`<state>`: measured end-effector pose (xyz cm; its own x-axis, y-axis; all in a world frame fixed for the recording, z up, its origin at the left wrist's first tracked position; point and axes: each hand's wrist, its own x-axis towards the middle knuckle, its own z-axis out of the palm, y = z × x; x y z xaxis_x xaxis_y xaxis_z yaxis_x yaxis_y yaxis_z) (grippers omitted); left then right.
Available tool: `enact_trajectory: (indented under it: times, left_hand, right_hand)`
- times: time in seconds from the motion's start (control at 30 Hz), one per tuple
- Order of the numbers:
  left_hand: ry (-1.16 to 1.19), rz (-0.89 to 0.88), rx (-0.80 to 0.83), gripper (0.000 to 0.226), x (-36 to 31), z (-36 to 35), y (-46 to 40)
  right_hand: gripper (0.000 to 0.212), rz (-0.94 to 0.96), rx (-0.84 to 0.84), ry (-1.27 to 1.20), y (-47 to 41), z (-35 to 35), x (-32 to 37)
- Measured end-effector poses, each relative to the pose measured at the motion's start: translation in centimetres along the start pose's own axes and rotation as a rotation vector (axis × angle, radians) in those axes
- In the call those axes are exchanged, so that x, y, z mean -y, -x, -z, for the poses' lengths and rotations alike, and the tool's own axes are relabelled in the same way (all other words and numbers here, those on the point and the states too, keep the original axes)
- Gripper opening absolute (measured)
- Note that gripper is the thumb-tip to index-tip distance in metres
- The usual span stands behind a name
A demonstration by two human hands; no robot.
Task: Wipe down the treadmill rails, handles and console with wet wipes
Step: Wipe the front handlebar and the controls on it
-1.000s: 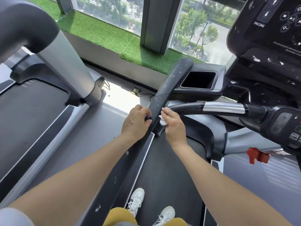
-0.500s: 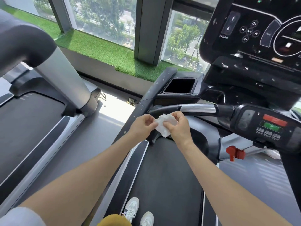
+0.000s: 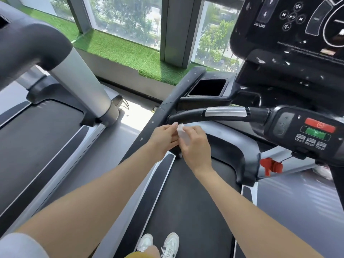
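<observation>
Big windows and green fake grass sit ahead. Between both hands, the wet wipe [image 3: 181, 134] looks soft, light and floppy. Left hand [image 3: 164, 138] and right hand [image 3: 195, 144] pinch its edges beside the handle [image 3: 223, 113].

the word "incline" stands under the up and down arrows on the treadmill console [image 3: 286, 30]; the small print below it is too blurred to read.
</observation>
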<state>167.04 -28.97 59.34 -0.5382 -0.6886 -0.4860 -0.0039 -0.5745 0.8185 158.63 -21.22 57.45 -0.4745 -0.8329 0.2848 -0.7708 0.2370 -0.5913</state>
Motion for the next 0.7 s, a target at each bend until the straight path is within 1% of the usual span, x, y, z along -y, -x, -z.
enact_trajectory:
  times: [0.07,0.1,0.17,0.23,0.3,0.4,0.5,0.7]
  left_hand:
    - [-0.052,-0.023,0.042,0.025,-0.4,-0.6,-0.2]
    - [-0.132,-0.058,0.029,0.024,-0.6,-0.8,-0.5]
    - [-0.400,-0.197,-0.075,0.020,-1.2,-0.1,-1.4]
    - [-0.643,-0.322,-0.186,0.021,-1.7,1.6,-2.0]
    - [-0.780,-0.402,-0.281,0.019,-2.1,3.5,-2.2]
    - [-0.904,-0.442,-0.347,0.015,-1.9,6.0,-2.6]
    - [-0.987,-0.446,-0.313,0.015,-1.5,7.3,-2.8]
    - [-1.129,-0.432,-0.243,0.029,-1.2,8.2,-2.8]
  right_hand:
    - [0.016,-0.037,-0.105,-0.029,-1.0,0.6,-0.2]
    - [0.013,-0.050,-0.157,-0.038,-1.7,0.8,-0.3]
    - [0.014,-0.076,-0.265,-0.015,-3.3,0.9,-0.8]
    - [0.015,-0.100,-0.348,0.058,-4.6,0.5,-1.3]
    - [0.015,-0.117,-0.380,0.123,-5.2,-0.2,-1.4]
    - [0.015,-0.095,-0.361,0.164,-5.1,-2.1,-0.9]
    - [0.013,-0.056,-0.313,0.204,-4.7,-4.0,-0.4]
    - [0.016,-0.041,-0.170,0.233,-4.6,-7.9,0.7]
